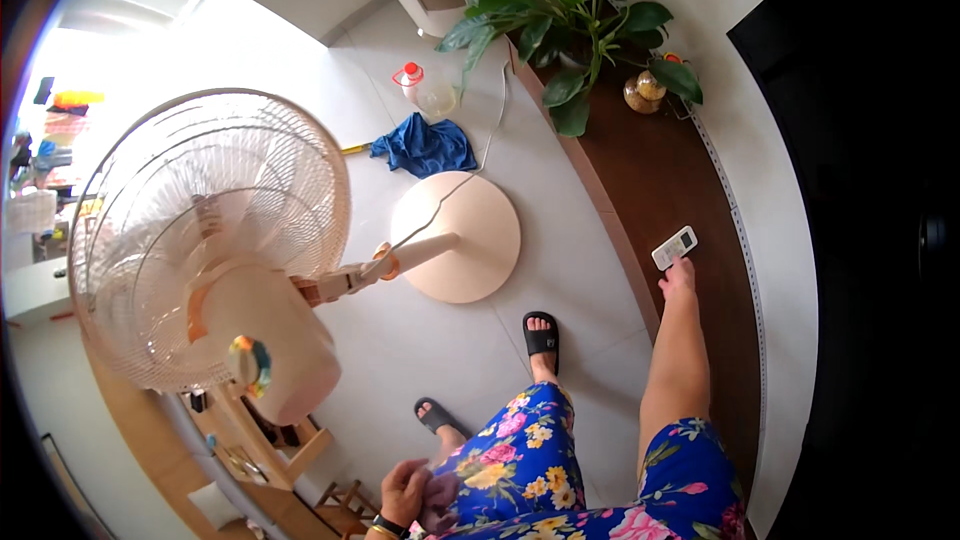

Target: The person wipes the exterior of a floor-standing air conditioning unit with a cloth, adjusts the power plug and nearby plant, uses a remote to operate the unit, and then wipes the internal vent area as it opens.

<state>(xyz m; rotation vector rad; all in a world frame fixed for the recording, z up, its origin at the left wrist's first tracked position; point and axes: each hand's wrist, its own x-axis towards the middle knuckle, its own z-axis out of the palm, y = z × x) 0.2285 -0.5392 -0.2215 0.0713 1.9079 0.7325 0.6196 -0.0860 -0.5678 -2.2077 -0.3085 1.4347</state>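
Observation:
My right hand [680,278] reaches out over the dark brown ledge, its fingers closed at the near end of a white remote control [676,247]. The remote has a small dark display and faces up; whether it rests on the ledge or is held just above it, I cannot tell. Low in the view, my left hand [403,493] is closed on a crumpled greyish-purple cloth [438,502], held beside my blue flowered clothing. A dark band circles that wrist. Part of the cloth is blurred.
A pale standing fan [265,340] with a round base [490,240] fills the left. Its cord runs past a blue cloth [425,145] and a plastic bottle [428,90] on the floor. A leafy plant [570,30] and golden gourd-shaped ornament [644,92] stand on the brown ledge [655,175].

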